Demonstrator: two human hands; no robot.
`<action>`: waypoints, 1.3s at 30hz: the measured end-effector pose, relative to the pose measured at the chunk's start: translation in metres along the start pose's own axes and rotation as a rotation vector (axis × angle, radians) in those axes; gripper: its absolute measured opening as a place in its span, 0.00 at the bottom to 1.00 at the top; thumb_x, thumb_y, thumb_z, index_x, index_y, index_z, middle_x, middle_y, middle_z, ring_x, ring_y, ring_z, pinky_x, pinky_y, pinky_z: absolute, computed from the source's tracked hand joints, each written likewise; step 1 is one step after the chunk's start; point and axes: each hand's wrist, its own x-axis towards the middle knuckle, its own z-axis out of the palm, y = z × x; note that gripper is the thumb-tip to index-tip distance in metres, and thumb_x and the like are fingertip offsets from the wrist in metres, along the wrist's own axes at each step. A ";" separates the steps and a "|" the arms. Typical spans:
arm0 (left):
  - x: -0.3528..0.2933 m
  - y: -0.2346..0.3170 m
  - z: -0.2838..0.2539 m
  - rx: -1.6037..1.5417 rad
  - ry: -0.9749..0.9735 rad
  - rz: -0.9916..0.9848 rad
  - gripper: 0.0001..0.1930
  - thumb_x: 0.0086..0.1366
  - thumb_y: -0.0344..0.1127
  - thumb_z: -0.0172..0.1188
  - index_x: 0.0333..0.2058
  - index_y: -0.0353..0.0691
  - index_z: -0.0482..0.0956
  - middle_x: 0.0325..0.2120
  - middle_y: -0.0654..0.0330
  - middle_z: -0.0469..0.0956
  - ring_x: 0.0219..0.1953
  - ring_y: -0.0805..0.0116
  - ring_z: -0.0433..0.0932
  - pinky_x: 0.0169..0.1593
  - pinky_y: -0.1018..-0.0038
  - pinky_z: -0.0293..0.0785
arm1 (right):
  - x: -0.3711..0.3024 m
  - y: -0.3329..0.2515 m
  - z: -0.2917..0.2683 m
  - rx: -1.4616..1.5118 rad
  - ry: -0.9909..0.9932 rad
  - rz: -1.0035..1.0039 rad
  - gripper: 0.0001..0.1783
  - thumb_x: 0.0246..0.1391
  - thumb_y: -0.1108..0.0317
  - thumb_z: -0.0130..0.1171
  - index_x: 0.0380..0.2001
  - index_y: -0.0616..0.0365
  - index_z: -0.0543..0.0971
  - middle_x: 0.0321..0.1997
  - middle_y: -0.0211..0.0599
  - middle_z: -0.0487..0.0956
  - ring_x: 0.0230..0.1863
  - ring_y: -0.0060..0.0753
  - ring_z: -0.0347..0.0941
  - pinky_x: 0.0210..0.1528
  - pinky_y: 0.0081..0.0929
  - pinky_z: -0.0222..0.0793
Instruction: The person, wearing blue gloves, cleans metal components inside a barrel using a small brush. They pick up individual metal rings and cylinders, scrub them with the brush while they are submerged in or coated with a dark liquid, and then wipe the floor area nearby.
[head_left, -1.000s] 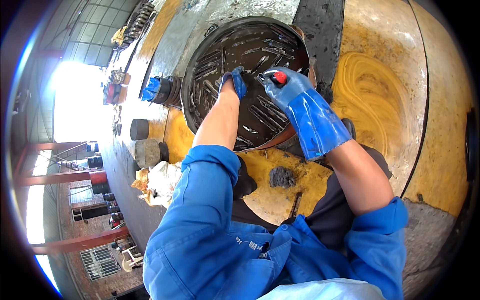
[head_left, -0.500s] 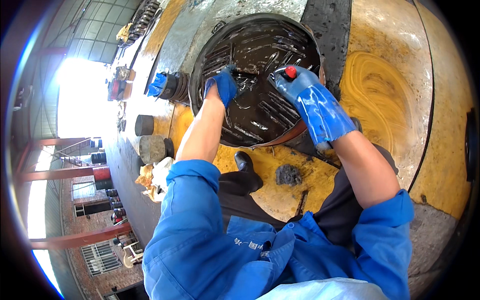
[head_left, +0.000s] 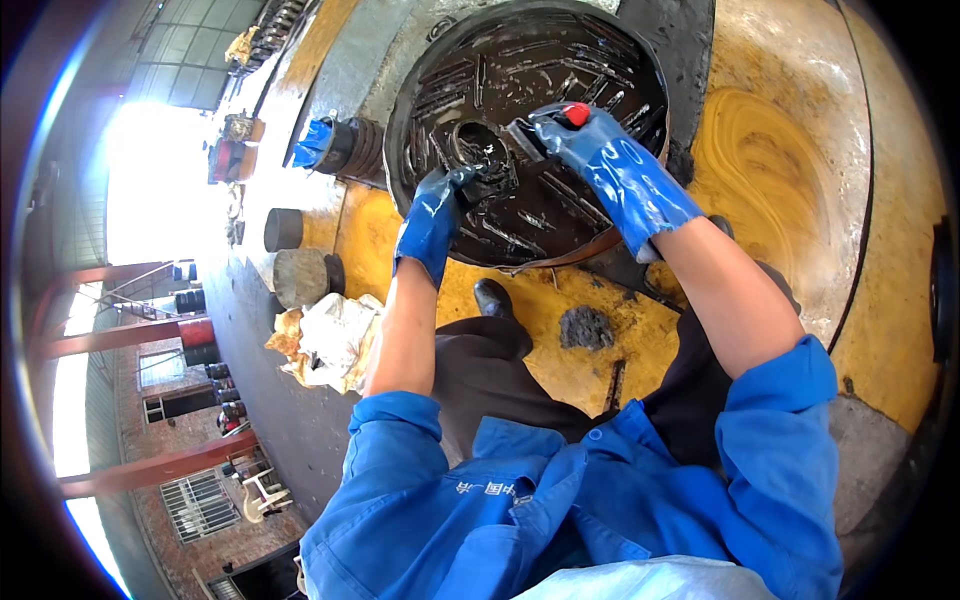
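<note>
My left hand [head_left: 437,205], in an oily blue rubber glove, grips the near-left side of a dark, oil-coated ring-shaped part [head_left: 494,186]. The part is held over a large round pan [head_left: 395,150] of black liquid, its round opening facing up. In a matching glove, my right hand [head_left: 598,150] is closed around a red-ended tool [head_left: 577,114]. A flat end sticks out from its fingers toward the ring, close to its right side. Whether the two touch, I cannot tell. Several long dark strips [head_left: 575,200] lie in rows in the pan.
A dark clump [head_left: 586,328] rests on the yellow-stained floor between my boots. To the left are a white cloth bundle [head_left: 335,345], a grey cylinder [head_left: 300,278] and a black container [head_left: 350,148] with blue material at its mouth. Grey and yellow floor plates surround the pan.
The ring part has come up into plain view in my left hand, which is turned and nearer to me. My right hand has shifted slightly up with the red-ended tool.
</note>
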 end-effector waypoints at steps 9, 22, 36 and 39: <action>0.041 -0.055 -0.016 0.178 0.012 -0.033 0.16 0.67 0.28 0.64 0.53 0.32 0.79 0.30 0.56 0.83 0.26 0.70 0.77 0.30 0.73 0.73 | 0.033 0.045 0.061 -0.092 -0.052 -0.431 0.17 0.60 0.68 0.64 0.53 0.51 0.83 0.49 0.37 0.86 0.49 0.31 0.83 0.58 0.29 0.77; 0.035 -0.057 -0.021 -0.105 -0.098 0.251 0.21 0.69 0.22 0.58 0.60 0.31 0.75 0.42 0.52 0.83 0.35 0.72 0.78 0.41 0.76 0.76 | 0.055 0.040 0.067 0.210 0.044 0.318 0.22 0.60 0.52 0.63 0.45 0.61 0.83 0.40 0.44 0.86 0.39 0.40 0.84 0.44 0.32 0.79; 0.017 -0.037 -0.011 0.107 -0.107 0.149 0.22 0.70 0.28 0.59 0.62 0.32 0.74 0.46 0.52 0.82 0.41 0.71 0.79 0.48 0.73 0.75 | 0.046 0.025 0.062 -0.080 0.062 0.320 0.26 0.62 0.50 0.60 0.52 0.60 0.82 0.48 0.48 0.85 0.48 0.46 0.82 0.54 0.40 0.74; 0.012 -0.026 -0.002 0.154 -0.128 0.142 0.23 0.70 0.29 0.59 0.63 0.32 0.73 0.47 0.52 0.82 0.42 0.70 0.79 0.49 0.73 0.75 | 0.056 0.044 0.062 -0.027 -0.023 0.317 0.27 0.61 0.49 0.61 0.51 0.63 0.81 0.44 0.45 0.86 0.48 0.44 0.82 0.55 0.41 0.73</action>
